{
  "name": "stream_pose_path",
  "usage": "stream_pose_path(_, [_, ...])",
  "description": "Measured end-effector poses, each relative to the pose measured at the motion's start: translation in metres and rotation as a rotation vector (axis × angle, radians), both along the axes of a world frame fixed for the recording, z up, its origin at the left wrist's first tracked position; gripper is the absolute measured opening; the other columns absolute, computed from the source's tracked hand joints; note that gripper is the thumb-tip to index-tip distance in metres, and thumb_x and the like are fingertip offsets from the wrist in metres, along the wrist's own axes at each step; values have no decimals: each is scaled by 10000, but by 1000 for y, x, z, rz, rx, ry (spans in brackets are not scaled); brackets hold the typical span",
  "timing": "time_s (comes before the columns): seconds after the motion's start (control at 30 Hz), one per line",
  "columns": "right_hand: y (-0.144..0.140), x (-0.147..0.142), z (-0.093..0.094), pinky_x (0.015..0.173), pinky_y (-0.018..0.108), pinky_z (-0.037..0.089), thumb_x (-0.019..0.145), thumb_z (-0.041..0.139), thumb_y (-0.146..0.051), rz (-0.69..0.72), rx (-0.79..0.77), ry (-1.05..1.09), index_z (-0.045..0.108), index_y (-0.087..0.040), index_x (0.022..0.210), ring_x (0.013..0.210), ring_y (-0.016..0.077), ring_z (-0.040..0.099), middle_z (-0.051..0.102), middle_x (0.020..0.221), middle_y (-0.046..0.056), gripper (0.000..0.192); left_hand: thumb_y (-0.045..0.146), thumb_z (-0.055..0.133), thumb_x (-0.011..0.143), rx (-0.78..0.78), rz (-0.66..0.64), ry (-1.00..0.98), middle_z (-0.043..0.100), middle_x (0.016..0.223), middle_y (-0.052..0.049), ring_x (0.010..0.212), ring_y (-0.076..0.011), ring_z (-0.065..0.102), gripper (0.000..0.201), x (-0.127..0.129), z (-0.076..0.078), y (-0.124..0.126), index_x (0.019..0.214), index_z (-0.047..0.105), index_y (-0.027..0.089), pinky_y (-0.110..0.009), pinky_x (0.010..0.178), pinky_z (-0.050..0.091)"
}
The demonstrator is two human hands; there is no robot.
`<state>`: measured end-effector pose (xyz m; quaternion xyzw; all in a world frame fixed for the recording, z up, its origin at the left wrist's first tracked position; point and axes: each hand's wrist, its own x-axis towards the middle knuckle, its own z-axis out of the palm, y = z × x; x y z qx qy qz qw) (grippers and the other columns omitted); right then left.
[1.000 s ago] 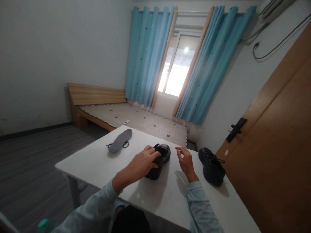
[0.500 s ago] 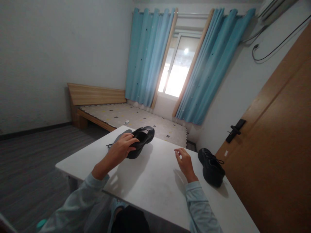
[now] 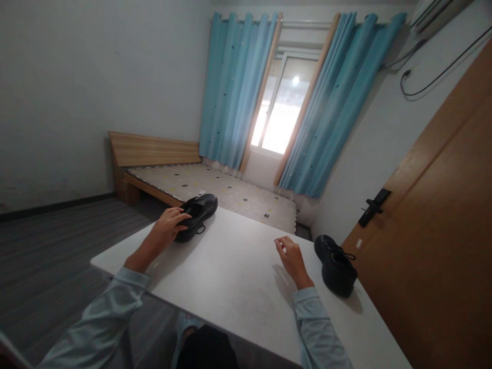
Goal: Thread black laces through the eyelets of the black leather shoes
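Note:
At the table's far left corner, my left hand (image 3: 169, 226) grips a black shoe (image 3: 205, 205) by its heel, fingers over the collar and into the opening. Its toe points away and to the right, and a lace loop shows at its near side. My right hand (image 3: 291, 259) hovers above the middle right of the white table (image 3: 230, 277). Its fingers are loosely bent and apart, with nothing in them. Nearest to it, a second black shoe (image 3: 338, 271) with laces rests on the table at the right, heel toward me.
Behind the table stands a bed (image 3: 230, 187) with a patterned mattress. A wooden door (image 3: 434, 246) with a black handle (image 3: 374, 207) is close to the table's right side. Blue curtains (image 3: 234, 92) flank the window. A small white object (image 3: 200, 195) lies on the mattress.
My left hand has carried the black shoe leftward and a little down. My right hand and the shoe on the right have hardly moved.

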<state>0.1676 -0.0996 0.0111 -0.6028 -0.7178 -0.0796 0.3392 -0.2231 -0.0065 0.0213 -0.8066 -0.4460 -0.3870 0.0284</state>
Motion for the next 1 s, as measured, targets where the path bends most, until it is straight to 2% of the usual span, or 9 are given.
stream_pose_path(0.23, [2,2,-3,676,255,402,909,388,-288,-2,-1,-24,629,-184,825,711,149,586,623,810,44,275,297,483,749,-84,7,18,589,1076,-118,1119,-281,471,259,-5,-9,13,925,635,185,-428,956,406])
stream_pose_path(0.53, [1,0,-3,695,260,417,888,431,-244,-7,-50,-53,628,-185,830,695,142,591,636,836,43,213,244,504,712,-114,72,87,586,1091,-129,1110,-279,492,250,1,-3,26,919,619,165,-431,962,406])
stream_pose_path(0.77, [1,-1,-4,676,258,430,873,449,-223,26,-79,-44,634,-189,807,653,136,589,642,780,28,200,235,529,694,-141,97,117,593,1056,-122,1061,-281,528,268,-7,-2,35,939,609,163,-414,931,415])
stream_pose_path(0.9, [3,-4,-5,662,264,441,861,462,-210,62,-91,-1,637,-186,790,637,143,588,653,756,30,191,146,552,666,-137,166,253,608,1065,-115,1131,-290,491,323,4,7,27,983,606,171,-383,927,400])
stream_pose_path(1.0, [3,-6,-5,658,266,443,852,470,-196,86,-124,9,642,-181,807,639,145,586,664,767,37,179,143,549,709,-89,243,304,620,1020,-94,1041,-284,539,322,30,22,8,1023,598,193,-385,867,406])
